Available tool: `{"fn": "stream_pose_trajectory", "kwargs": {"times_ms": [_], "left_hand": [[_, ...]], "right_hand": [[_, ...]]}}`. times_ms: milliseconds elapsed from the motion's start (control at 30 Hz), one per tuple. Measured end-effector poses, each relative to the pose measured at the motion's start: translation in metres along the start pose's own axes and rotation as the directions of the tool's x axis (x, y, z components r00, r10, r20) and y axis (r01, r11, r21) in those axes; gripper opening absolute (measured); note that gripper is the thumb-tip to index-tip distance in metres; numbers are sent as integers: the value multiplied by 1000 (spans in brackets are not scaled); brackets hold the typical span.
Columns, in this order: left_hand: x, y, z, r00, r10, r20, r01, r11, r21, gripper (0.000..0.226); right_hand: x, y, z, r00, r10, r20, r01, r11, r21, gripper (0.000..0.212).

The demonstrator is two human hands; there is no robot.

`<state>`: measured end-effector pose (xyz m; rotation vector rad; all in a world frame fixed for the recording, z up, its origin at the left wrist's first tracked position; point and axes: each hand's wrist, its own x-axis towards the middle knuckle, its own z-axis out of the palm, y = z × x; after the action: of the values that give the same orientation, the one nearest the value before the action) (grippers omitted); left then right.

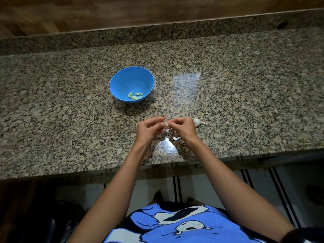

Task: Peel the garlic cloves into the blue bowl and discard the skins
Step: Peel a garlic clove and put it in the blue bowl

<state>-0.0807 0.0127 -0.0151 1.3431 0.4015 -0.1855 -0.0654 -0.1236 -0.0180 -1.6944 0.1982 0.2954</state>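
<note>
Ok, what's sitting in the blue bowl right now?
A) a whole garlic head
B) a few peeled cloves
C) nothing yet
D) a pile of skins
B: a few pale peeled cloves lie at the bottom of the blue bowl, while both hands work another clove nearer the counter edge.

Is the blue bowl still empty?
No, several peeled garlic cloves already lie at the bottom of the blue bowl.

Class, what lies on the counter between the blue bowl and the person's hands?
Head view: only bare speckled granite counter lies between the round blue plastic bowl and the hands.
</note>
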Motion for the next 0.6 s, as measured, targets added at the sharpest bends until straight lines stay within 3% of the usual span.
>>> {"fn": "stream_pose_trajectory", "kwargs": {"times_ms": [133, 233, 467, 600], "left_hand": [[-2, 0, -1, 989, -149, 23, 150, 959, -239, 23], [-3, 0, -3, 982, -188, 32, 188, 931, -313, 23], [0, -2, -4, 983, -183, 4, 176, 941, -289, 20], [0, -3, -1, 991, -128, -34, 122, 983, -135, 19]], "right_hand": [[1, -3, 0, 1000, 7, 19, -7, 1000, 10, 11], [1, -4, 0, 996, 48, 73, -52, 997, 60, 9], [1, 1, -1, 993, -53, 101, 53, 999, 2, 5], [6, 6, 0, 991, -129, 35, 133, 977, -166, 8]]}}
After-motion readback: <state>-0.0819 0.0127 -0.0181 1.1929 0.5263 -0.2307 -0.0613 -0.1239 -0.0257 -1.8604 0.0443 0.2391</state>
